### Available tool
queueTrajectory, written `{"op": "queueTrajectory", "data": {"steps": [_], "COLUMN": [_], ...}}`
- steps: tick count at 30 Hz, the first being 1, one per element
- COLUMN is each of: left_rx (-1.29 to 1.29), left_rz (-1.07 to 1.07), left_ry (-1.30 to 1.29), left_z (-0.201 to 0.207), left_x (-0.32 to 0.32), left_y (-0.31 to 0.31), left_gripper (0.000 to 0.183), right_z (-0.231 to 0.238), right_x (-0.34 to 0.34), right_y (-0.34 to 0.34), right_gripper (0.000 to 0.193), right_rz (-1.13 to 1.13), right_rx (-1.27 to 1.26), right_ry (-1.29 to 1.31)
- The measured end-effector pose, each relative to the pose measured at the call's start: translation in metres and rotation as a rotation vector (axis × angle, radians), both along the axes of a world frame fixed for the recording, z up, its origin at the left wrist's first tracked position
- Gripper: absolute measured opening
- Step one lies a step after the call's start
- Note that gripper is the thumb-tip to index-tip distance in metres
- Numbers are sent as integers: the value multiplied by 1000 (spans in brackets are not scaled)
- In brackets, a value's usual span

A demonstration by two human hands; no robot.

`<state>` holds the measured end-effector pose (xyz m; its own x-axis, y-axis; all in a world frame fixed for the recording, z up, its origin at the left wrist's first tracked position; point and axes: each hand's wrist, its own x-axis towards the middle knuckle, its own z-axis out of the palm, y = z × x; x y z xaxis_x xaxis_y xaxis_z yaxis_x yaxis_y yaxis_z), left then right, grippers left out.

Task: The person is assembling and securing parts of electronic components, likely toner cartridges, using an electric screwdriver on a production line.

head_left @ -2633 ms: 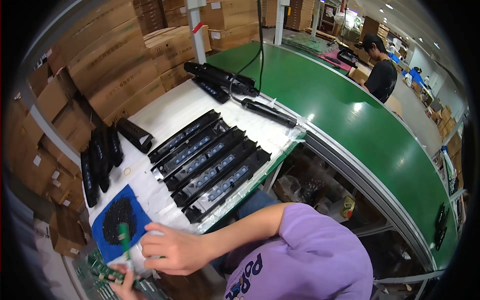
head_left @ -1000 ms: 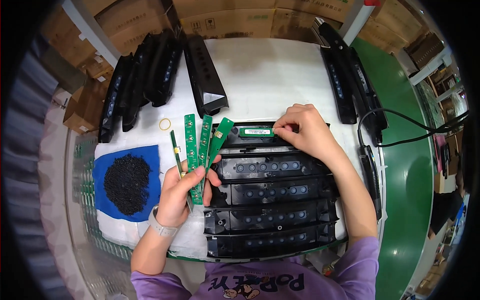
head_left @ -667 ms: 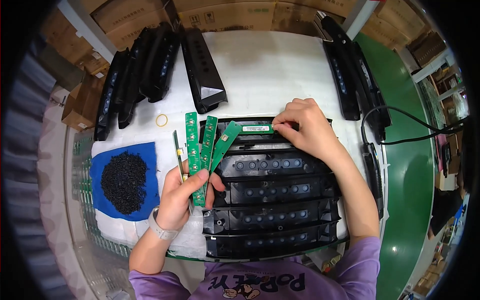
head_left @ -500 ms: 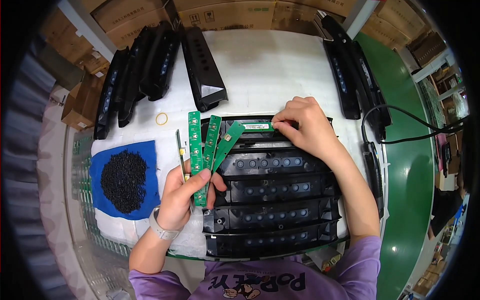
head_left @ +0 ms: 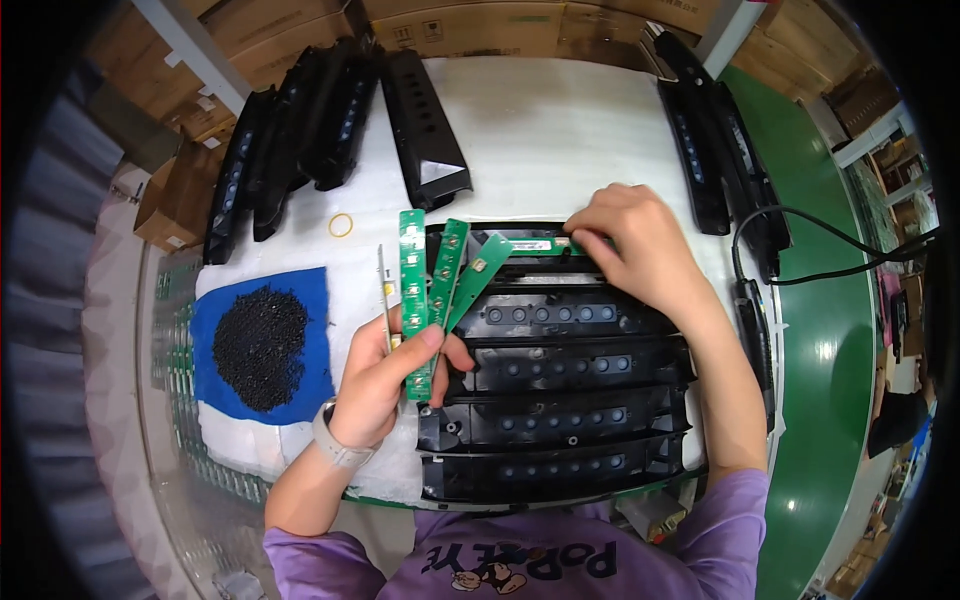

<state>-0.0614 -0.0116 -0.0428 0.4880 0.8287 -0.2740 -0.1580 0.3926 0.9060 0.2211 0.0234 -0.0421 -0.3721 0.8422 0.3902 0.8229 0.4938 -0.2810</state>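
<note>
My left hand (head_left: 385, 375) is closed around a fan of long green circuit boards (head_left: 413, 300). Small square parts are lined up along their faces. One more thin board (head_left: 383, 285) stands edge-on at the left of the fan. My right hand (head_left: 635, 240) pinches the right end of another green circuit board (head_left: 530, 245) bearing a white label. This one lies in the farthest of several black plastic housings (head_left: 550, 365), which are laid in rows before me; its left end is hidden behind the fan. Round translucent bluish spots run along the nearer housings.
A heap of small black screws (head_left: 262, 345) lies on a blue cloth (head_left: 312, 395) at left, near a yellow rubber band (head_left: 341, 225). More black housings stand at back left (head_left: 425, 130) and back right (head_left: 705, 150). A black cable (head_left: 830, 222) loops at right beside a dark handheld tool (head_left: 752, 330).
The whole view has shifted slightly, so everything sits a little farther right and higher. My right fingers remain at the labelled board's end; the left hand keeps its fan of boards.
</note>
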Motion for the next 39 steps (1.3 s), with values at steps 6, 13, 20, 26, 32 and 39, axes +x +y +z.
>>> {"op": "queueTrajectory", "data": {"steps": [6, 13, 20, 26, 32, 39], "left_rx": [0, 11, 20, 169, 57, 136], "left_rz": [-41, -138, -167, -203, 96, 345], "left_ry": [-11, -61, -12, 72, 34, -48], "left_z": [6, 7, 1, 6, 0, 1], "left_x": [5, 6, 7, 7, 10, -8], "left_y": [-4, -9, -12, -14, -11, 4], "left_gripper": [30, 28, 28, 18, 13, 19], "right_z": [37, 26, 19, 24, 35, 39], "right_x": [-42, -74, -73, -69, -58, -12], "right_y": [-31, -51, -55, -55, -55, -44], "right_gripper": [14, 29, 25, 23, 19, 6], "right_rz": [243, 287, 278, 326, 302, -34], "right_rx": [64, 159, 152, 149, 97, -31], "right_ry": [252, 104, 104, 101, 9, 298]}}
